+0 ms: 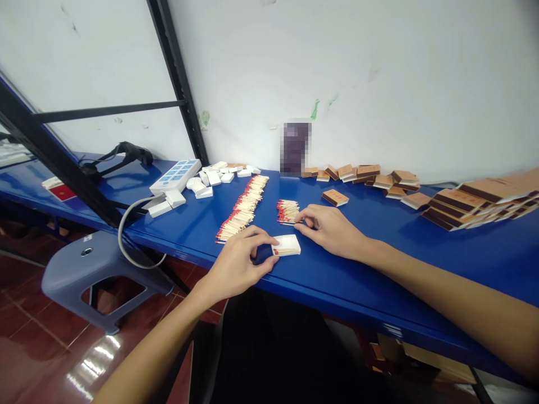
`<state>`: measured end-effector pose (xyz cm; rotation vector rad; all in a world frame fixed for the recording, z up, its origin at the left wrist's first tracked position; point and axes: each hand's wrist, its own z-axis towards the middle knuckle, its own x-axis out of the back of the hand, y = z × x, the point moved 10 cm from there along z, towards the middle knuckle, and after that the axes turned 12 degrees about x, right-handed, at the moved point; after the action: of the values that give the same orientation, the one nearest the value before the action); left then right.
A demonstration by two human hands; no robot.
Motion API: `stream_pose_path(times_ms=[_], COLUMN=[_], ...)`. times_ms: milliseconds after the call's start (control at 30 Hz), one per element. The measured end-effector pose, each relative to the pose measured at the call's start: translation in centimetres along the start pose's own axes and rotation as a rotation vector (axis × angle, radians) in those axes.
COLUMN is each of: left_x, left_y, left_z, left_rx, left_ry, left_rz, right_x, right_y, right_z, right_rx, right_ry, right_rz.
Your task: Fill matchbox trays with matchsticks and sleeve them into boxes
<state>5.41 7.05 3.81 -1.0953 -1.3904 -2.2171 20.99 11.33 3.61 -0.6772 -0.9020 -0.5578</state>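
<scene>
My left hand (240,259) curls round the left end of a small white matchbox tray (287,245) lying on the blue table (379,247); thumb and forefinger pinch its edge. My right hand (330,227) rests flat-ish beside a small bundle of red-tipped matches (287,211), fingertips touching the bundle's right side. A long row of matches (244,207) lies just left of both.
White empty trays (210,179) and a white power strip (176,175) lie at the back left. Brown matchbox sleeves (370,174) line the wall, with stacks (475,203) at the right. A grey plastic stool (90,269) stands by the table's left.
</scene>
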Motion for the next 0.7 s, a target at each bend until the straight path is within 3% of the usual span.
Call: stream_pose_path(times_ms=[700], left_x=[0.05], left_y=[-0.09], left_z=[-0.01], left_rx=[-0.015], left_ry=[0.001], left_rz=[0.003], right_x=[-0.61], right_y=[0.12], right_z=[-0.10], right_rx=[-0.042], right_ry=[-0.072], right_rz=[0.028])
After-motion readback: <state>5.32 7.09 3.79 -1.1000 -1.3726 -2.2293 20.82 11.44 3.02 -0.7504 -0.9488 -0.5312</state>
